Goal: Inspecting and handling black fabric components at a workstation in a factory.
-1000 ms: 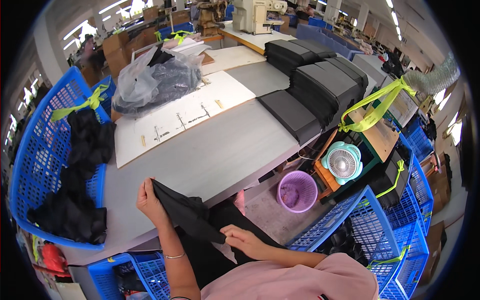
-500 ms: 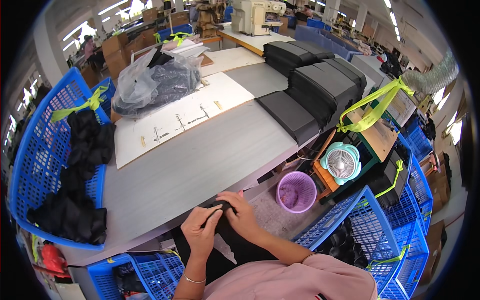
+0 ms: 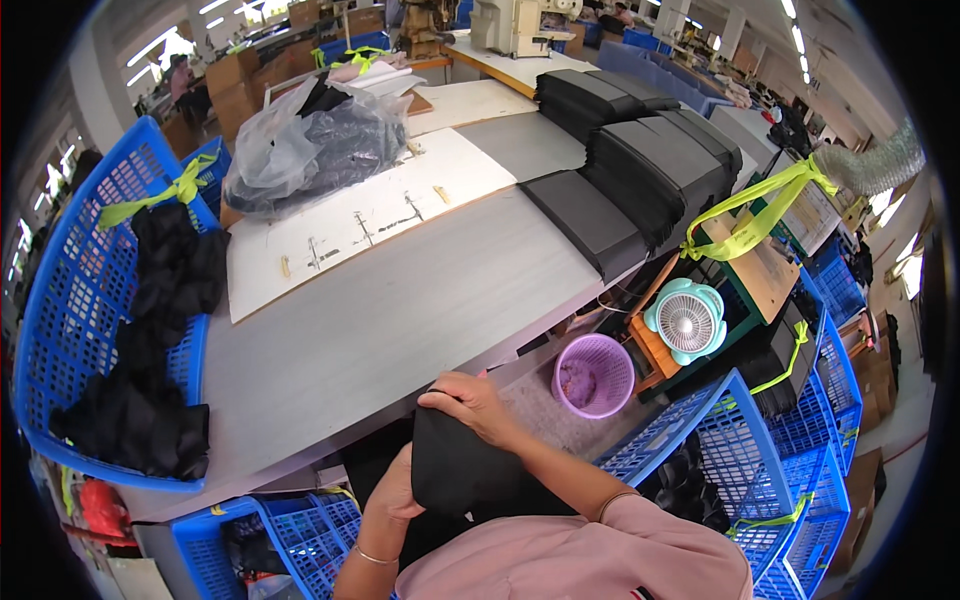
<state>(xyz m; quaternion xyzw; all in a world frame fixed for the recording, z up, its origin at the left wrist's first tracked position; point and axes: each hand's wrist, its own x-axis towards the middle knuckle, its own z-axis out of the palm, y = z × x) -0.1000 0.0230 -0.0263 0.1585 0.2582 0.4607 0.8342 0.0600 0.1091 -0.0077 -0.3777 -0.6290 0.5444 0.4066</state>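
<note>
A: Which step is going on?

B: The person [image 3: 570, 560] is handling one black fabric panel [image 3: 462, 460]. Probably the two hands are setting its edges straight.

A: Where is this panel staying?

B: It is hanging in front of the body, just beside the near edge of the grey surface [image 3: 400, 345]; it is not lying on top.

A: What is the right hand [image 3: 472, 402] doing?

B: Its fingers are pinching the upper edge of the panel, with the thumb lying over the cloth. The back of the hand is facing upward.

A: And the left hand [image 3: 400, 485]?

B: It is standing against the panel's left side. The cloth is covering its fingers, so nobody is able to tell whether they are pinching or only supporting.

A: How are the arms placed?

B: The left forearm [image 3: 372, 550] is pointing upward from the lower edge of the view, and a thin bracelet [image 3: 377, 556] is circling the wrist. The right forearm [image 3: 560, 475] is crossing diagonally from the lower right, so the hands are working close together.

A: What is the next move calling for?

B: In judgement, it is calling for a firm right pinch and a steady left support, because soft cloth is easily folding or slipping.
</note>
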